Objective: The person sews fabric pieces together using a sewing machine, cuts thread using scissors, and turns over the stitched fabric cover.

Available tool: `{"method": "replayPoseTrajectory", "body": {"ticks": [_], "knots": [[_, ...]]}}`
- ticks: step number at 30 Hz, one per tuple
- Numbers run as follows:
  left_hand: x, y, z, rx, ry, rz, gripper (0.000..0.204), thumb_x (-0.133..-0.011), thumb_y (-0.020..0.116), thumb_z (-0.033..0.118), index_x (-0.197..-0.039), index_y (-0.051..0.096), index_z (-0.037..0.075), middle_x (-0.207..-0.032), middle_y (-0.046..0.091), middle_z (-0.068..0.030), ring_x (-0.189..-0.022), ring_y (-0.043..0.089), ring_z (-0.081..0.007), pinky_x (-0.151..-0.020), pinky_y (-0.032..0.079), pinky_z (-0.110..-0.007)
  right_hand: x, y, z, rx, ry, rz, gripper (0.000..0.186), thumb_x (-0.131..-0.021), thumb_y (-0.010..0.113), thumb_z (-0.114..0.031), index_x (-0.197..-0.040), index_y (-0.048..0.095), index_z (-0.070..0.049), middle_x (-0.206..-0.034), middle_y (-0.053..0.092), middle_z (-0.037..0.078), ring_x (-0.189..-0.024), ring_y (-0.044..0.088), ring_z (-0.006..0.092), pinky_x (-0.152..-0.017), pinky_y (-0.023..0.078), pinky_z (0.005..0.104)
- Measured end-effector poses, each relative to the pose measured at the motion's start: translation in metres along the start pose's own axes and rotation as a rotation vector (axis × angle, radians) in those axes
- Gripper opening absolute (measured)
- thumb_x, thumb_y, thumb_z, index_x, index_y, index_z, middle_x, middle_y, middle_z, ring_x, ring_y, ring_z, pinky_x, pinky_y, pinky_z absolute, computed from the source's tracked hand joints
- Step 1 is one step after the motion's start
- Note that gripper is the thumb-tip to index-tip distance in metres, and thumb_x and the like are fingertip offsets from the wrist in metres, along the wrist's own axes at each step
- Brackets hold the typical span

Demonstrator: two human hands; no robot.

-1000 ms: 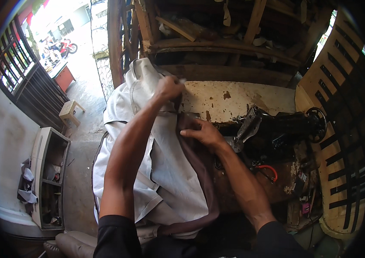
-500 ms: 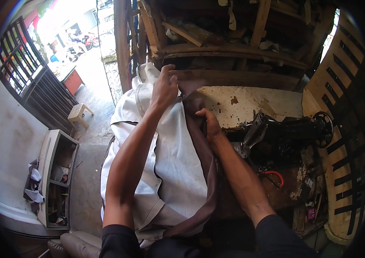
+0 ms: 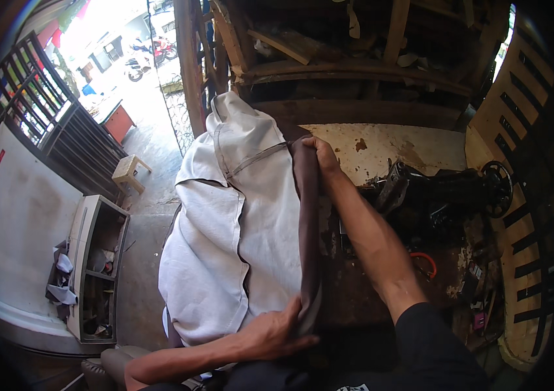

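Observation:
A large pale grey piece of material (image 3: 205, 234) with seams and a dark brown border (image 3: 306, 215) lies bunched and draped in front of me. My right hand (image 3: 316, 153) is closed on the brown border near its upper end. My left hand (image 3: 277, 332) is low at the border's near end, touching the material with thumb and fingers apart, the fingertips slightly blurred. A black sewing machine (image 3: 436, 192) stands just right of my right forearm, on a worn bench with a stained pale top (image 3: 388, 143).
A wooden frame rack (image 3: 355, 72) is behind the bench, a curved slatted panel (image 3: 524, 260) at the right. A metal cabinet (image 3: 97, 274), stool (image 3: 127, 169) and barred gate (image 3: 81, 156) are at the left, motorbikes (image 3: 143, 58) outside. A red-handled tool (image 3: 423, 264) lies below the machine.
My left hand has come down from the top of the material to its near end. My right hand has moved slightly up along the brown border, which now lies straighter.

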State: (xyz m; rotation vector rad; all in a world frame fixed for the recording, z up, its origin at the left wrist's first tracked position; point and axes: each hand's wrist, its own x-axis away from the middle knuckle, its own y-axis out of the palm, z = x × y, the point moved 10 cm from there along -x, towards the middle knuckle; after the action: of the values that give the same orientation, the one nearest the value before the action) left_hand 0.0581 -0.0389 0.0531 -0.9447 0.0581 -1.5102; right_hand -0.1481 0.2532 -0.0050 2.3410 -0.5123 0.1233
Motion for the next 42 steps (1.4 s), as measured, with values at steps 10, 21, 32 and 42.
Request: {"method": "replayPoseTrajectory", "body": {"ticks": [10,21,32,42], "knots": [[0.142,-0.211,0.071,-0.520,-0.254,0.574,0.052,-0.077,0.087,0.025,-0.118,0.070,-0.002,-0.090,0.077,-0.0221,-0.083,0.078,-0.0366,-0.085,0.061,-0.046,-0.027,0.066,-0.027,-0.263,-0.084,-0.096,0.028,-0.097,0.046,-0.024,-0.094,0.065,-0.002,-0.086,0.070,0.011,-0.070,0.068,0.0229,-0.076,0.061,0.0400],[0.125,-0.102,0.100,-0.678,0.047,0.537,0.048,-0.097,0.067,0.021,-0.140,0.050,0.008,-0.061,0.062,-0.0133,-0.050,0.064,-0.0349,-0.047,0.048,-0.051,-0.018,0.056,-0.054,-0.153,-0.158,-0.194,0.025,-0.096,0.051,-0.020,-0.094,0.069,-0.002,-0.092,0.073,0.013,-0.086,0.071,0.0246,-0.083,0.060,0.0380],[-0.024,0.069,0.066,-0.001,0.343,-0.185,0.042,-0.101,0.058,0.018,-0.121,0.033,-0.010,-0.070,0.062,-0.0348,-0.073,0.067,-0.0541,-0.065,0.054,-0.059,0.055,-0.041,-0.027,1.813,-0.369,0.422,0.028,-0.090,0.067,-0.013,-0.115,0.058,-0.004,-0.108,0.071,0.025,-0.099,0.071,0.0441,-0.086,0.058,0.0513],[-0.039,-0.149,0.029,-0.349,0.048,0.593,0.027,-0.101,0.065,0.024,-0.117,0.070,0.003,-0.101,0.074,-0.0229,-0.097,0.072,-0.0402,-0.085,0.056,-0.048,0.130,0.052,-0.043,1.788,-1.016,0.437,0.018,-0.094,0.065,-0.012,-0.109,0.062,-0.004,-0.105,0.068,0.017,-0.105,0.065,0.0383,-0.091,0.053,0.0480]]}}
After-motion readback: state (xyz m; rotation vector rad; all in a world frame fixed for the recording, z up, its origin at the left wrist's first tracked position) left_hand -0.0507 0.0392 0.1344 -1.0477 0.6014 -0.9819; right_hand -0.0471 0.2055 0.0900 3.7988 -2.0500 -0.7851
